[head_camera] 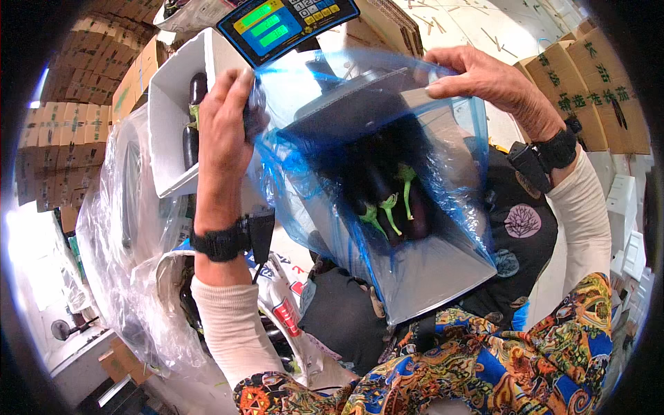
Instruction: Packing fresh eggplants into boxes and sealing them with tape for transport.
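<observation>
A blue translucent plastic bag [306, 207] lines an open box and spreads past its walls in front of me. Several dark eggplants [384, 181] with green stems lie inside it. My left hand [225, 111] grips the bag's upper left edge, its fingers curled. At the bag's upper right edge is my right hand [477, 75], thumb and fingers pinching the film. Just left of my left hand stands a white foam box [174, 114] holding dark eggplants [191, 145]. Beyond the bag is a digital scale display [285, 26] with lit green readouts.
Stacked cardboard cartons [62, 124] stand at the left, and more cardboard boxes [596, 93] at the right. Clear plastic sheeting [119, 207] hangs by the foam box. A white printed sack [282, 295] with eggplants lies below my left forearm. Flattened cardboard [394, 26] is behind the bag.
</observation>
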Tool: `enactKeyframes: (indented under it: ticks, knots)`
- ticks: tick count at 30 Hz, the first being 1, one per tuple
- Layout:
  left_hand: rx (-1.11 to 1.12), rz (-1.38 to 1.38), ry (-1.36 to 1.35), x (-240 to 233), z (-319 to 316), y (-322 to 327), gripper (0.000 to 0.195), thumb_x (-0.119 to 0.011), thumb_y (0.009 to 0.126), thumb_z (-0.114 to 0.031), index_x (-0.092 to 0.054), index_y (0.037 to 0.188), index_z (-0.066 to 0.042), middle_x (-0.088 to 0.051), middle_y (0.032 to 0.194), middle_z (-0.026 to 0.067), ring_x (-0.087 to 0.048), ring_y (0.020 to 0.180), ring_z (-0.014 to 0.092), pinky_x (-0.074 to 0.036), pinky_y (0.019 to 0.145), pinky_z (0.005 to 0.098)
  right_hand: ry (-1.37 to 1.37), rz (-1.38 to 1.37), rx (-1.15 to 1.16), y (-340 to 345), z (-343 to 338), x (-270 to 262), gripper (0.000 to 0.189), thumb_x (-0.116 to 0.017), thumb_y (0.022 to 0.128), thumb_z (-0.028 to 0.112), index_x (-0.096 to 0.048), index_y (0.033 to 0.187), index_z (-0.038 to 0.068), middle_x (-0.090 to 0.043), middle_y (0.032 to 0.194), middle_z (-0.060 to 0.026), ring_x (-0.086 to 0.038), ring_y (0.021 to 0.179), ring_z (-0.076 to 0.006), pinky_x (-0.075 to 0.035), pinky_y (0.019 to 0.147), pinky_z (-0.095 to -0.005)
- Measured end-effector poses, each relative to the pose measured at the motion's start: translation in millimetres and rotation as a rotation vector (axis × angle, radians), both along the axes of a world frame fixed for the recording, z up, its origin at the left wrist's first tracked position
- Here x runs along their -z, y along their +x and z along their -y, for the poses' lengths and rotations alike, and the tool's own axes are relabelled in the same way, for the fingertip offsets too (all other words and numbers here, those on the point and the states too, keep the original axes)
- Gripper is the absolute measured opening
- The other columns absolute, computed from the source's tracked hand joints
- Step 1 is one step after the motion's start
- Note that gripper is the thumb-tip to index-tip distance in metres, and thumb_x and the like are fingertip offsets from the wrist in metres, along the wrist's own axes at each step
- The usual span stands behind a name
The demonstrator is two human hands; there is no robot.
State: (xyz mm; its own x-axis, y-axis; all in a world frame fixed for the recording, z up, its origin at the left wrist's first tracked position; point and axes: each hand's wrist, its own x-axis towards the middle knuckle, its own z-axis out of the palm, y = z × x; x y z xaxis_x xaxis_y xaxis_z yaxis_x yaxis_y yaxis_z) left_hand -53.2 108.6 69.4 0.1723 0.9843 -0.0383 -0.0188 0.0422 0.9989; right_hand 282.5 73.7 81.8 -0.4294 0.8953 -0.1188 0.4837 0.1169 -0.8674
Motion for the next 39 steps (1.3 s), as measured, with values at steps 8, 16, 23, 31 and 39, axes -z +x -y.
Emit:
enactKeyframes:
  ticks: [8, 16, 23, 31, 39]
  knots:
    - [0.306, -0.731, 0.311, 65.1, -56.7, 31.3, 0.021, -0.056, 0.091, -0.019, -0.059, 0.085, 0.000, -0.057, 0.069, 0.0031, -0.053, 0.063, 0.011, -0.043, 0.058, 0.0276, -0.219, -0.158, 0.229, 46.1, -60.3, 77.0, 0.019, -0.064, 0.088, 0.029, -0.064, 0.083, 0.010, -0.052, 0.064, 0.0098, -0.045, 0.054, 0.0015, -0.034, 0.049, -0.0121]
    - [0.513, -0.694, 0.167, 147.8, -25.0, -11.5, 0.026, -0.060, 0.079, -0.021, -0.065, 0.092, 0.000, -0.066, 0.087, 0.0199, -0.065, 0.086, 0.029, -0.049, 0.078, 0.0366, 0.188, 0.190, -0.256, 54.2, -67.4, 189.5, 0.046, -0.055, 0.086, 0.037, -0.061, 0.105, -0.004, -0.062, 0.105, -0.0203, -0.060, 0.094, -0.0329, -0.048, 0.086, -0.0355]
    - [-0.014, -0.370, -0.225, 60.9, 128.2, -143.3, 0.023, -0.057, 0.089, -0.017, -0.062, 0.105, -0.001, -0.064, 0.093, 0.0031, -0.056, 0.081, 0.010, -0.045, 0.076, 0.0234, 0.262, 0.679, -0.177, 143.8, -51.0, 204.3, 0.030, -0.055, 0.086, 0.027, -0.059, 0.093, -0.002, -0.063, 0.095, -0.0233, -0.058, 0.084, -0.0387, -0.045, 0.072, -0.0440]
    - [-0.121, -1.193, -0.418, 107.8, 440.2, -308.4, 0.042, -0.064, 0.069, -0.001, -0.061, 0.111, -0.006, -0.062, 0.099, 0.0096, -0.059, 0.084, 0.026, -0.048, 0.074, 0.0333, 0.024, 0.796, 0.013, 212.1, -97.4, 137.6, 0.031, -0.054, 0.092, 0.040, -0.055, 0.090, 0.009, -0.042, 0.062, 0.0023, -0.039, 0.052, -0.0065, -0.030, 0.045, -0.0240]
    - [-0.359, -1.668, -0.322, 136.2, 436.8, -235.0, 0.070, -0.074, 0.065, -0.011, -0.043, 0.128, -0.012, -0.042, 0.132, 0.0126, -0.039, 0.121, 0.034, -0.037, 0.092, 0.0493, 0.309, 0.802, -0.261, -1.8, 2.9, 6.4, 0.017, -0.051, 0.095, 0.018, -0.055, 0.104, 0.004, -0.051, 0.078, -0.0057, -0.048, 0.068, -0.0141, -0.041, 0.062, -0.0299]
